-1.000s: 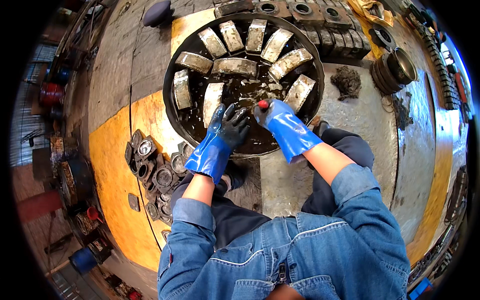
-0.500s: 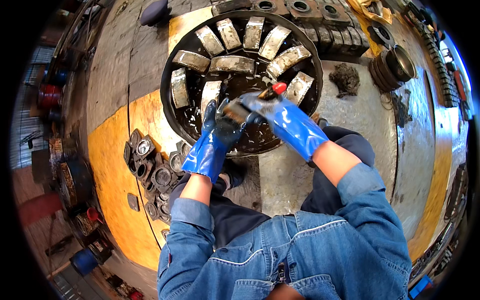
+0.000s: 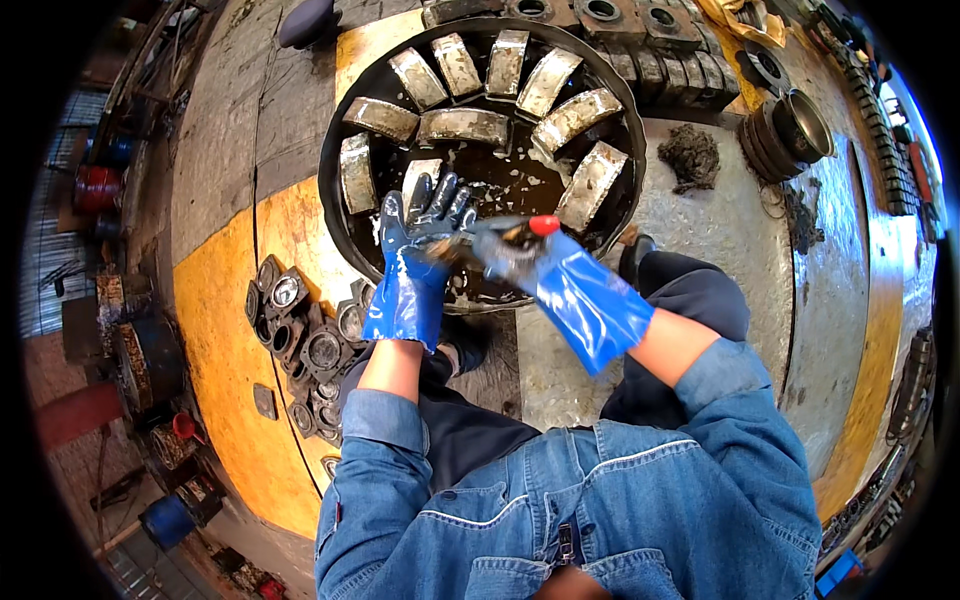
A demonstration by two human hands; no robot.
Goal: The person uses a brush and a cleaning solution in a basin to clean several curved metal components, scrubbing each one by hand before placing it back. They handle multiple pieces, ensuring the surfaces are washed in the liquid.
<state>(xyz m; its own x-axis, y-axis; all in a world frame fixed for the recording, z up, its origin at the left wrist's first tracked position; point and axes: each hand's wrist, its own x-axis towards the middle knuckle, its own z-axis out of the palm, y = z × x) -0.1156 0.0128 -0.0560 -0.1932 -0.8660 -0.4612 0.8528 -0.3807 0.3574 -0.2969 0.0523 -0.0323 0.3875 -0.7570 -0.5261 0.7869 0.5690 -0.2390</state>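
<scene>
Over a round black tub [image 3: 327, 190] holding dark liquid, both my hands wear wet blue gloves. My left hand [image 3: 412, 268] is turned up with its fingers stretched and spread, smeared dark. In my right hand [image 3: 535, 268] is a red-ended brush [image 3: 543, 225], its head blurred by motion across the left palm. Curved metal blocks stand around the inside of the tub, among them one at the right [image 3: 592, 188]. Another curved block [image 3: 463, 127] lies across the middle, and one more [image 3: 422, 174] is partly hidden behind my left fingers.
Small round metal parts [image 3: 325, 350] are heaped left of the tub on yellow boards. Square blocks with holes [image 3: 603, 12] line up behind it. To the right are a dark shaggy clump [image 3: 690, 160] and stacked metal rings [image 3: 785, 135]. My knees flank the tub's near side.
My left hand has turned and spread its fingers upward. My right hand has shifted slightly down and left with the brush, uncovering more of the right-hand block.
</scene>
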